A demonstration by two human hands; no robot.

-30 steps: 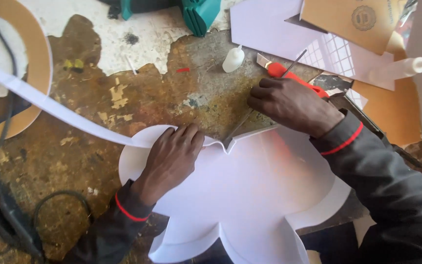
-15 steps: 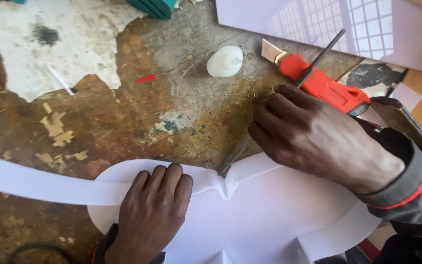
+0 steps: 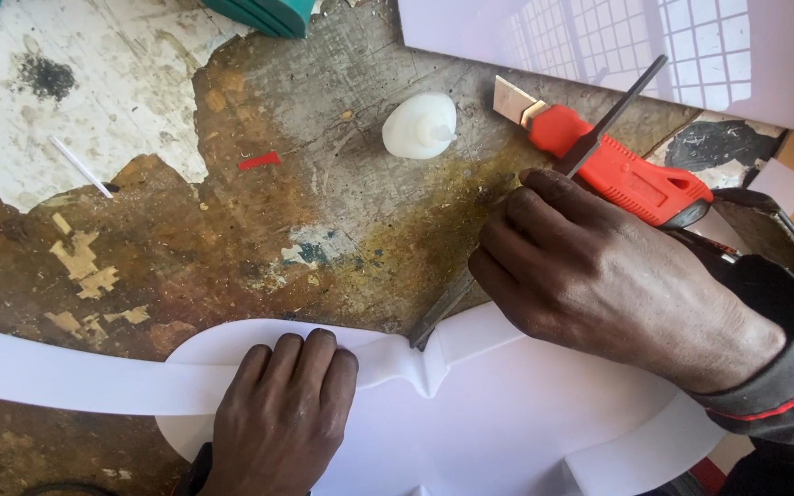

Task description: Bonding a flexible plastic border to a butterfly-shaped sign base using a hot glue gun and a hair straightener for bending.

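**Hands on the white scalloped panel, metal blade at the notch**

The workbench [image 3: 259,239] fills the view: worn, rust-brown top with patches of flaking white paint at upper left.

The white lobed panel [image 3: 489,413] lies flat at the bottom edge, nearest you. A white strip [image 3: 75,381] runs in from the left edge and follows the panel's curved rim up to the notch.

A glossy white sheet [image 3: 654,46] sits at top right, reflecting a window grid.

Your right hand [image 3: 599,276] comes in from the right, dark sleeve with red trim. Its fingers are curled shut around a thin flat metal blade [image 3: 443,312]; the blade runs diagonally, its lower tip touching the panel right at the notch between two lobes.

Your left hand [image 3: 287,404] lies flat, fingers together, pressing the strip against the panel rim just left of the notch. It grips nothing. The hands are apart, notch between them.

A red utility knife [image 3: 618,165] lies on the bench just behind your right hand, untouched.

A small white glue bottle [image 3: 420,124] lies near the knife's blade end.

A small red scrap [image 3: 259,161] and a thin white stick [image 3: 80,167] lie well apart to the left.
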